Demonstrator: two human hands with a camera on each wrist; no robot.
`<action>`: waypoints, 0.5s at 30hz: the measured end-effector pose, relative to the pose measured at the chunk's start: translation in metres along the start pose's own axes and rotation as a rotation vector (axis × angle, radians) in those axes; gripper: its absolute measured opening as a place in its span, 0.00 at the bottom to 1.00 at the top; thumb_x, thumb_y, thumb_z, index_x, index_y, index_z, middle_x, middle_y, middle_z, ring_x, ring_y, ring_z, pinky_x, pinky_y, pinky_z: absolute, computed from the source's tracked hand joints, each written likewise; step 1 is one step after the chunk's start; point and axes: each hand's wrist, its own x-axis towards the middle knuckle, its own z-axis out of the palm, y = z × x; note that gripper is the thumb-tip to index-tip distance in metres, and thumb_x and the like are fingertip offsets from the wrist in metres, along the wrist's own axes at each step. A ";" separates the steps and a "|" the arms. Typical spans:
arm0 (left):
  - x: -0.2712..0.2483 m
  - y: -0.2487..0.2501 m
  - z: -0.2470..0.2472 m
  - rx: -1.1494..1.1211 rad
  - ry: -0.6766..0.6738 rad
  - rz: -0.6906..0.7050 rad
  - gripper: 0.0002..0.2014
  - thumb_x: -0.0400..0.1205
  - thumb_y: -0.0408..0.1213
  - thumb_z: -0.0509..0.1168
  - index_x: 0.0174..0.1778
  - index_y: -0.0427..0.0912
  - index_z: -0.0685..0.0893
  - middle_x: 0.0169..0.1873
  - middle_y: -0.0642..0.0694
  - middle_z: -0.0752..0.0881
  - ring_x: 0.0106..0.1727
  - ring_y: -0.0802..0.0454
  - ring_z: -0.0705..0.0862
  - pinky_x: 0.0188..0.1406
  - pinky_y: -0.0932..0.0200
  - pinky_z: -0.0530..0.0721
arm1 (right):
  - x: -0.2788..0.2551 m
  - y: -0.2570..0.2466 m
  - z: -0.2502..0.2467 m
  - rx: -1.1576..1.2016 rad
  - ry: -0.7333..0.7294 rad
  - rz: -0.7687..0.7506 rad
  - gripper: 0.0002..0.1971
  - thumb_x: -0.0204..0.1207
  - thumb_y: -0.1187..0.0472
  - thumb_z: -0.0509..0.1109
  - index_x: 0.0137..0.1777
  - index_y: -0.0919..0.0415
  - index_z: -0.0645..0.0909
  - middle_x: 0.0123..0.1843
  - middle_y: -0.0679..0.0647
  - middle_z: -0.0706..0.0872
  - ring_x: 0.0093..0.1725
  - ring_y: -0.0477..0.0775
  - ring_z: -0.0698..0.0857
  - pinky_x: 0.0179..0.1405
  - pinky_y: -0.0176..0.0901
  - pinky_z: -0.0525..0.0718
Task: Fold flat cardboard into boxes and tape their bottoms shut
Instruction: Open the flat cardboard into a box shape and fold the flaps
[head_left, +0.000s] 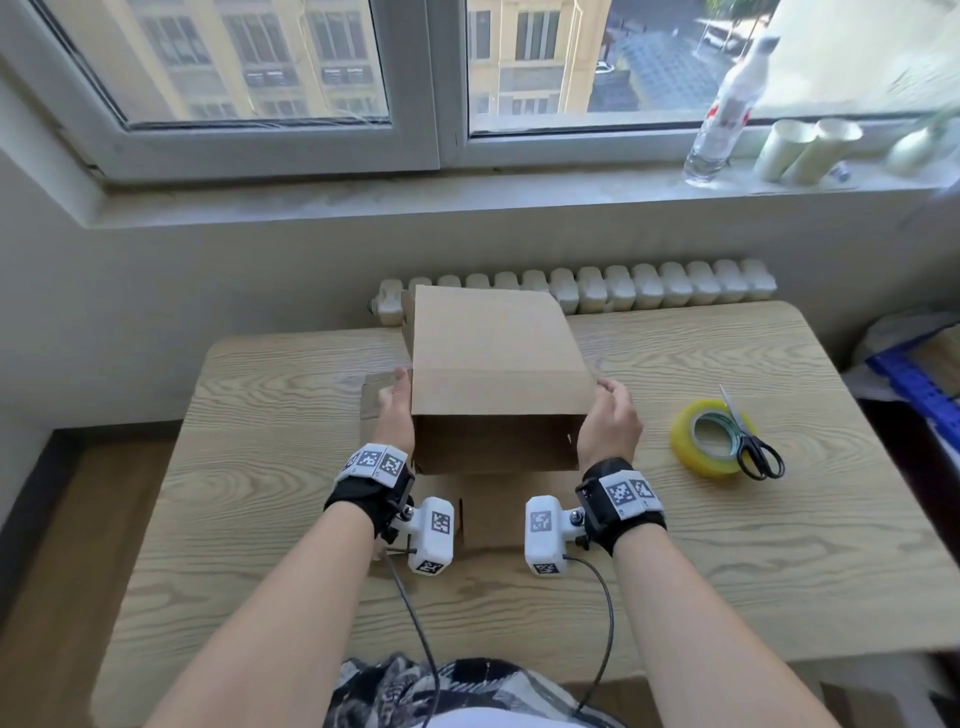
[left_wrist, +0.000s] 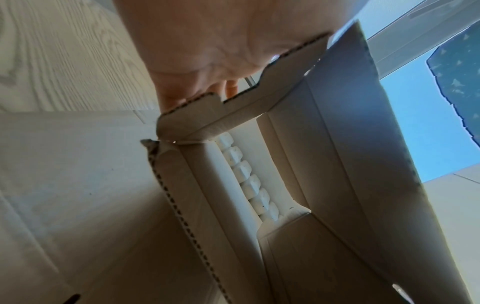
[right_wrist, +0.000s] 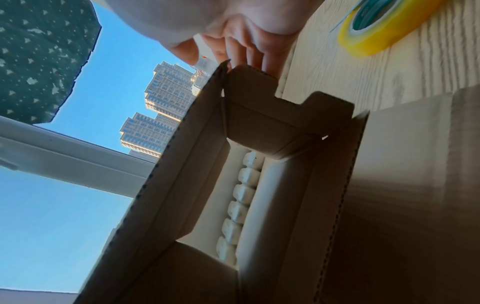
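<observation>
- head view: a brown cardboard box (head_left: 493, 374), opened into a tube, lies on the wooden table (head_left: 727, 519), its open end toward the person. the left hand (head_left: 396, 410) lies flat on its left side, fingers straight. the right hand (head_left: 609, 423) cups its right side, fingers bent a little. a yellow tape roll (head_left: 707, 437) sits well to the right, with black scissors (head_left: 752, 441) resting on it.
- left wrist view: the left hand (left_wrist: 207, 53) presses its palm on a side flap (left_wrist: 233, 107).
- right wrist view: the right hand (right_wrist: 241, 35) has its fingers (right_wrist: 249, 53) behind a notched flap (right_wrist: 272, 115). the tape roll (right_wrist: 384, 30) lies on the table beside it.
</observation>
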 end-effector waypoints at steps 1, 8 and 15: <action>-0.009 0.006 0.001 -0.013 0.017 0.004 0.50 0.75 0.80 0.44 0.86 0.48 0.56 0.76 0.54 0.65 0.74 0.51 0.66 0.81 0.36 0.59 | -0.001 -0.002 -0.001 0.020 -0.004 -0.011 0.16 0.85 0.61 0.57 0.65 0.62 0.82 0.52 0.53 0.84 0.57 0.58 0.82 0.48 0.37 0.71; -0.007 -0.010 -0.007 -0.136 0.030 0.011 0.52 0.62 0.88 0.49 0.75 0.59 0.77 0.69 0.53 0.81 0.68 0.48 0.81 0.74 0.43 0.73 | -0.016 -0.019 0.002 0.178 -0.137 -0.070 0.29 0.76 0.60 0.55 0.79 0.59 0.70 0.69 0.49 0.81 0.69 0.45 0.78 0.71 0.38 0.73; -0.020 0.029 -0.009 0.146 0.175 0.375 0.06 0.83 0.36 0.66 0.53 0.49 0.87 0.43 0.51 0.90 0.52 0.43 0.89 0.52 0.51 0.84 | -0.004 -0.040 -0.002 0.114 -0.126 -0.180 0.32 0.74 0.81 0.60 0.78 0.60 0.70 0.72 0.53 0.81 0.70 0.50 0.82 0.70 0.36 0.77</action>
